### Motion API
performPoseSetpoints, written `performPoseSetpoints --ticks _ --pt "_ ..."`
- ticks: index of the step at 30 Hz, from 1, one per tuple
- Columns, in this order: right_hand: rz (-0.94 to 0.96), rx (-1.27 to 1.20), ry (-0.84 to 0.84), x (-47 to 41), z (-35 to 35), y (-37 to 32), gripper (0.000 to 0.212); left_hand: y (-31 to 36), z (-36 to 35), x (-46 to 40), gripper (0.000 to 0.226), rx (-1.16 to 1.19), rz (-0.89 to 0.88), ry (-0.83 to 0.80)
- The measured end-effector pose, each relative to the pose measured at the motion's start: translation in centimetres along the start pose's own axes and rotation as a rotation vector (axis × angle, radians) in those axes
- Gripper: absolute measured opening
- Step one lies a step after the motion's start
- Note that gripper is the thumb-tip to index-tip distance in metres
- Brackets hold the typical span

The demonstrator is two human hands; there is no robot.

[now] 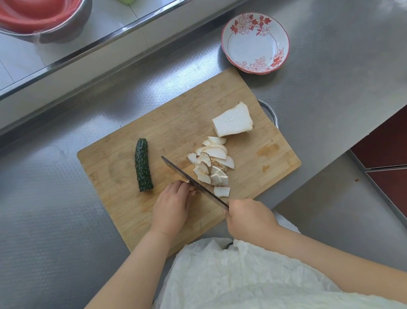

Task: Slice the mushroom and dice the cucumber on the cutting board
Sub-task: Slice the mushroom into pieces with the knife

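cutting board [161, 123]: one
cucumber [143, 165]: one
uncut mushroom chunk [232, 120]: one
mushroom slices [213, 164]: a pile, too overlapped to count
knife [192, 182]: one
flowered dish [255, 43]: one
hands: two

The person wears a loose white garment of crinkled, lightly wrinkled fabric [244, 285], which fills the lower middle of the frame and spreads towards the lower right edge. Its cloth shows soft folds and creases all over, with a small dark gap at a fold near its upper edge. Both forearms are bare, with no sleeves reaching them. The left hand [171, 207], at the centre of the frame, and the right hand [249, 217], just right of centre, carry no rings, watch, bracelets or gloves.
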State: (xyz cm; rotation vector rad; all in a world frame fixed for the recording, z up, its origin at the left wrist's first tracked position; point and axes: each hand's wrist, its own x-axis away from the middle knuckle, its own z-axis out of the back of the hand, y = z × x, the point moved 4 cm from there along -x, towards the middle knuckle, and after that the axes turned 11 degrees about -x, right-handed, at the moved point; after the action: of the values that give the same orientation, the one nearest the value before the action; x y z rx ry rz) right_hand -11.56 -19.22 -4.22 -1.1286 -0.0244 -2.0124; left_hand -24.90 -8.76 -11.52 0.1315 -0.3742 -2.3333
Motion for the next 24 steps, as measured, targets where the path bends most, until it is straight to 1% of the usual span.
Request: performPoseSetpoints --ticks 5,9,11,13,16,19,21,24 --pt "-0.019 0.010 0.003 -0.4 -0.3 0.0 0.015 -0.1 -0.1 0.0 0.010 -0.009 0.007 -0.005" --pt "-0.027 0.016 0.008 -0.9 -0.6 -0.1 0.015 -0.2 -0.3 0.1 0.008 -0.005 0.014 -0.008" --pt "-0.040 0.016 -0.009 -1.3 -1.0 -0.1 0.016 -0.2 -0.4 0.1 0.005 -0.002 0.028 -0.020" --pt "-0.070 -0.004 -0.038 -1.7 -1.2 -0.1 0.015 -0.2 -0.5 0.1 0.008 -0.004 0.036 -0.023" --pt "-0.110 -0.076 -0.061 -2.4 -1.1 0.2 0.024 -0.1 -0.3 0.2 0.009 0.000 0.035 -0.016" --pt "-0.128 -0.214 -0.058 -2.6 -0.5 0.7 0.031 -0.1 -0.2 0.3 0.005 0.032 0.038 -0.025" --pt "-0.111 -0.240 -0.040 -2.4 -0.1 0.9 0.030 0.0 -0.3 0.3 0.014 0.045 0.043 -0.026" --pt "-0.047 -0.129 0.005 -1.7 0.2 1.0 0.029 -0.2 -0.4 0.3 0.024 0.073 0.063 -0.012"
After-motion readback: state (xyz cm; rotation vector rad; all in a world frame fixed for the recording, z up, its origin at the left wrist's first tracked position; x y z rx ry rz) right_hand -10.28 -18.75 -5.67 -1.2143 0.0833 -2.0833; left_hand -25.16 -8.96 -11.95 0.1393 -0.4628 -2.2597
